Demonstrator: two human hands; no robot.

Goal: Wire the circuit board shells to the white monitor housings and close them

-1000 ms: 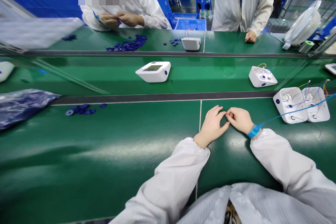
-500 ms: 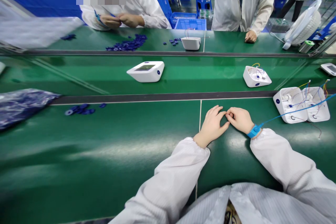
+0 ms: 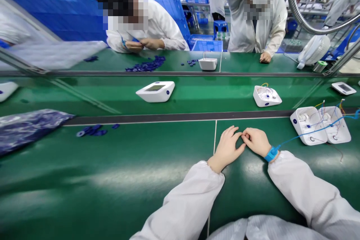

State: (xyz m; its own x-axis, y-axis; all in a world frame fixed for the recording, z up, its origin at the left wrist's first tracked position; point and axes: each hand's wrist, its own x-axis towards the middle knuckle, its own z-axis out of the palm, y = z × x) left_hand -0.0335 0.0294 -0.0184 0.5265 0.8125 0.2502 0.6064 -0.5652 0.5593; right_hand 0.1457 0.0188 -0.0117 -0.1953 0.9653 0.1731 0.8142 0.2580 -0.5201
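My left hand (image 3: pixel 228 147) rests palm down on the green work surface (image 3: pixel 157 180), fingers spread, thumb apart. Beside it, my right hand (image 3: pixel 256 141) is curled, thumb and forefinger together against the left forefinger's tip. No object shows in either hand; the inside of the right fingers is hidden. A blue wrist strap (image 3: pixel 271 153) circles my right wrist, its cord running right. Right of my hands lie two open white housings (image 3: pixel 309 140) side by side with thin coloured wires. Small dark blue round parts (image 3: pixel 95 131) lie in a loose group at left.
A patterned plastic bag (image 3: pixel 28 129) lies at left. On the lower green strip ahead are a white device with a screen (image 3: pixel 157 97) and an open wired housing (image 3: pixel 264 100). Across it, two people in white coats stand by a heap of blue parts (image 3: pixel 147 65) and a white fan (image 3: pixel 314 50).
My view has tilted up, so things sit lower in the picture. The white device on the strip has shifted slightly left against the table. My hands keep nearly the same pose.
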